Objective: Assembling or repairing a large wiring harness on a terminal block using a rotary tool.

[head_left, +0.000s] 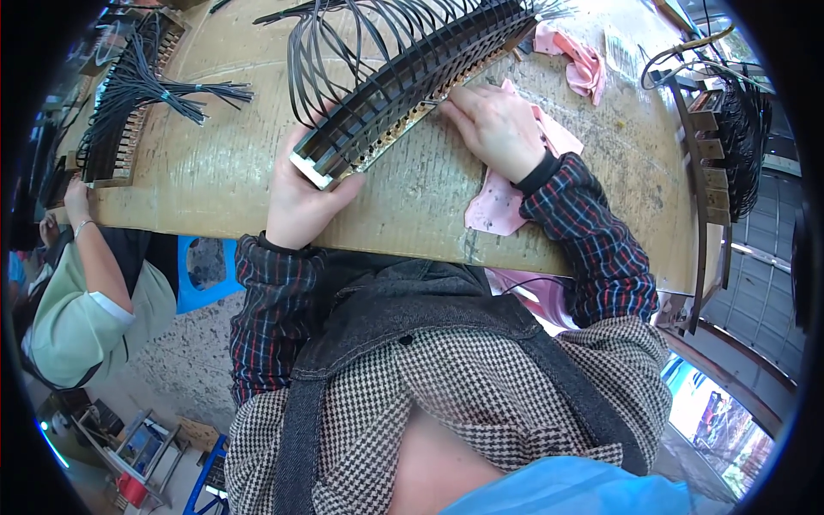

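A long black rack (pixel 412 73) with a light end cap and a row of brass-coloured pieces along its near side lies slanted on the table. Many black wires (pixel 330 43) loop out from its far side. My left hand (pixel 300 197) grips the rack's near left end, thumb in front and fingers behind. At the middle of the near side, the fingers of my right hand (pixel 498 124) are pinched together against the row. What they pinch, if anything, is too small to make out. A pink cloth (pixel 498 204) lies under my right wrist.
Another pink cloth (pixel 582 69) sits farther back on the worn table (pixel 395 210). At the left, a similar rack with bundled black wires (pixel 163 90) lies near a co-worker's arm (pixel 103 266). A blue stool (pixel 206 296) stands below. Dark wires (pixel 745 142) hang at the right.
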{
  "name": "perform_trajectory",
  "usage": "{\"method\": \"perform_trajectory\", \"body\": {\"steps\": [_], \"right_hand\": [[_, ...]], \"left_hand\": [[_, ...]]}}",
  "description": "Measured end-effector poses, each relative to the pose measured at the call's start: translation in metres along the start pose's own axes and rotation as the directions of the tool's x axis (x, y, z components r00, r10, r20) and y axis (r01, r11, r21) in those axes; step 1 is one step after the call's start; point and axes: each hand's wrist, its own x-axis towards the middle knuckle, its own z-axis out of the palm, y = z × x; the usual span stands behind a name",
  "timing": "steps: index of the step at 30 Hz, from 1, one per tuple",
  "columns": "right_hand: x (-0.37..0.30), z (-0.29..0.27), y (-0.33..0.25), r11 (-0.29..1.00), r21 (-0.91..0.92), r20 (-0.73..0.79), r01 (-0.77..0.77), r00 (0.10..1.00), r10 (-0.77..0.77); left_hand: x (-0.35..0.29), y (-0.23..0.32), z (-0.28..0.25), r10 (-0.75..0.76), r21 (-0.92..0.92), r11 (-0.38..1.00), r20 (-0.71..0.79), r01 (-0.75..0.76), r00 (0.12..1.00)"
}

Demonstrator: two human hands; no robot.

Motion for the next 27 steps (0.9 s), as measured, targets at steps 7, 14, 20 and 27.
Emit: {"method": "perform_trajectory", "body": {"steps": [7,14,20,27], "right_hand": [[-0.004,-0.002,-0.005,1.0,0.022,0.015,0.009,1.0,-0.009],[-0.004,-0.003,-0.003,1.0,0.009,0.052,0.017,0.998,-0.018],[-0.001,-0.002,-0.01,1.0,0.026,0.054,0.009,0.998,-0.011],[-0.007,-0.005,-0.015,0.998,0.053,0.055,0.029,0.998,-0.031]], "left_hand": [[-0.002,0.004,0.003,0.003,0.0,1.0,-0.011,-0.003,1.0],[0.004,0.0,0.008,0.082,-0.032,0.996,-0.019,-0.083,0.996],[0.007,-0.001,0.009,0.116,-0.106,0.988,-0.006,-0.116,0.993],[0.01,-0.006,0.005,0.163,-0.093,0.983,0.036,-0.16,0.986]]}}
